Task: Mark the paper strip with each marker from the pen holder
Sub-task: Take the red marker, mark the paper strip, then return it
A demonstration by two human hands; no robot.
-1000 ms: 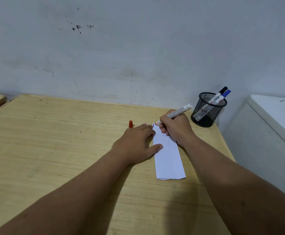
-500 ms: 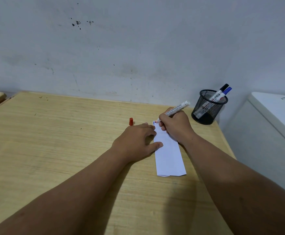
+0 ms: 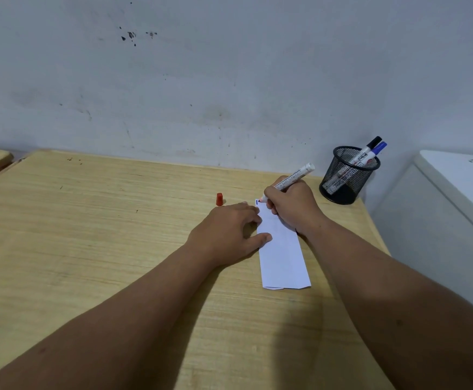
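Right now your right hand [image 3: 291,205] is wrapped around the uncapped marker [image 3: 293,179] in a writing grip, its reddish tip down at the far left corner of the paper strip [image 3: 281,257], just beside a small blue mark [image 3: 257,202] already there. Your left hand [image 3: 229,232] lies flat and open, holding nothing, with its fingertips and thumb pressing the strip's left edge onto the wooden table [image 3: 103,220]. The strip runs lengthwise away from you, and its near end looks folded.

To do this stroke well, keep that left hand pressing down; the paper is light and will probably slide or buckle if the tip drags it. Make the mark short and set it clear of the blue one, so that each colour reads on its own. A light touch should do, since a felt tip bleeds if it sits too long.

The red cap [image 3: 219,199] stands upright on the table, just beyond your left fingertips. Mind you don't knock it over as you shift your hand, and recap the marker with it once the stroke is made.

The black mesh pen holder [image 3: 345,178] sits at the far right corner of the table, near your writing hand. A black-capped marker [image 3: 369,149] and a blue-capped marker [image 3: 377,150] lean in it.
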